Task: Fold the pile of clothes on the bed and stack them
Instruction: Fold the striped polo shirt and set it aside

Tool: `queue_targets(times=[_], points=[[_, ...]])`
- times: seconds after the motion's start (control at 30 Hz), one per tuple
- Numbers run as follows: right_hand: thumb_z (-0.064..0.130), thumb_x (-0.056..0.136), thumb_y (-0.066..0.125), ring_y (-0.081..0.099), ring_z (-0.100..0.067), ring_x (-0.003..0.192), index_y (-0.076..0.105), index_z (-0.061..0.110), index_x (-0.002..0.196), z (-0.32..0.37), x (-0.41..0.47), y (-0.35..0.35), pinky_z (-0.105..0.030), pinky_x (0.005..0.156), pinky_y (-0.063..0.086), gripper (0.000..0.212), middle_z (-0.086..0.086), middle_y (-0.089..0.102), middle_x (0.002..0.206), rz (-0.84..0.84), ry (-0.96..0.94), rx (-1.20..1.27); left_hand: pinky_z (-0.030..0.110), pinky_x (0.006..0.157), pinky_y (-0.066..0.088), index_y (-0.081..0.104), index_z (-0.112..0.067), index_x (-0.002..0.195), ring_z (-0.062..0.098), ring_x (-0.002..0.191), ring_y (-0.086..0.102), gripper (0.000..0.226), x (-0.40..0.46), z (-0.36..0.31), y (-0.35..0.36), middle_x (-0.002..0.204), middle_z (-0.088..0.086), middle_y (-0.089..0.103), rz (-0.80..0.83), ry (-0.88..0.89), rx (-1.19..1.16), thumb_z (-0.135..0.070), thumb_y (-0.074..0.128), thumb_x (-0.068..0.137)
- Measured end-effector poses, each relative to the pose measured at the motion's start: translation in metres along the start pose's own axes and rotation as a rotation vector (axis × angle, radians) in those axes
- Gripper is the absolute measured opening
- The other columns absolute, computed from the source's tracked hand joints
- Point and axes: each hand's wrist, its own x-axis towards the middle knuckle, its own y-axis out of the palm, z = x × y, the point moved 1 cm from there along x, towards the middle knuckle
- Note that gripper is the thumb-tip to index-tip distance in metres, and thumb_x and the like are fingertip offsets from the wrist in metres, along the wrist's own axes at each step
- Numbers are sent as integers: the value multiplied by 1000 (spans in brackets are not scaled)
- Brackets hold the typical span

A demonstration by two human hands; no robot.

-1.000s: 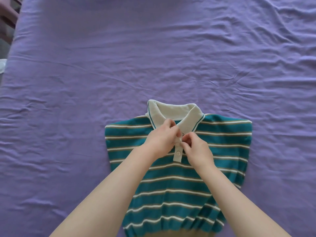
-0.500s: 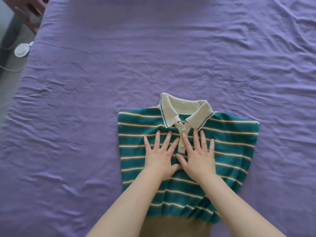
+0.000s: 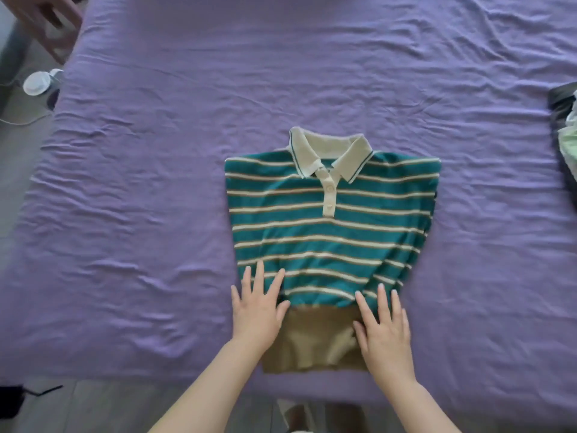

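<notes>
A teal polo shirt [image 3: 327, 232] with white and tan stripes, a cream collar and a tan waistband lies flat on the purple bed sheet [image 3: 140, 214], sleeves folded under, collar pointing away from me. My left hand [image 3: 257, 304] lies flat with spread fingers on the shirt's lower left corner. Flat on the lower right corner, across the hem and tan waistband, rests my right hand [image 3: 381, 329]. Neither hand grips the cloth.
More clothes [image 3: 566, 129], dark and pale green, lie at the bed's right edge. A white round device [image 3: 37, 82] with a cable sits on the floor at the left, beside a wooden chair [image 3: 46, 23]. The bed's near edge runs just below the shirt.
Both hands left the button placket, flattened on the chest, then slid down and apart to the shirt's lower corners. The view pulled back, showing the whole shirt and the bed's near edge.
</notes>
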Motion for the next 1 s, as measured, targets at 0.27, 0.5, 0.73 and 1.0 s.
queue_targets(times=[0.27,0.5,0.73,1.0], points=[[4,87,63,36,-36,133,27,11,149,33,-35,8,-40,109,28,72,-19,34,149,-72,399,653,40,113,30,24,-14,150,29,134,37,77,-49,6,14,149,13,32,-191,-343,-1087,-8,67,86],[21,90,62,57,-34,94,60,4,105,17,-34,6,-40,82,43,22,-14,62,95,-77,657,832,34,70,44,55,-9,73,21,82,52,21,-58,13,25,81,9,59,-37,-431,-1342,-15,60,93],[16,85,70,61,-28,90,63,-2,108,-5,-71,-11,-33,79,45,31,-20,67,101,-206,762,965,36,82,42,54,-3,105,28,94,53,25,-82,31,12,104,15,60,-299,-480,-1192,-26,46,100],[2,87,64,63,-15,82,66,16,96,8,-47,-62,-16,64,54,17,-5,68,92,-205,465,1281,41,64,60,57,-9,112,24,82,63,21,-79,6,-42,97,14,60,-211,-343,-1666,-7,62,91]])
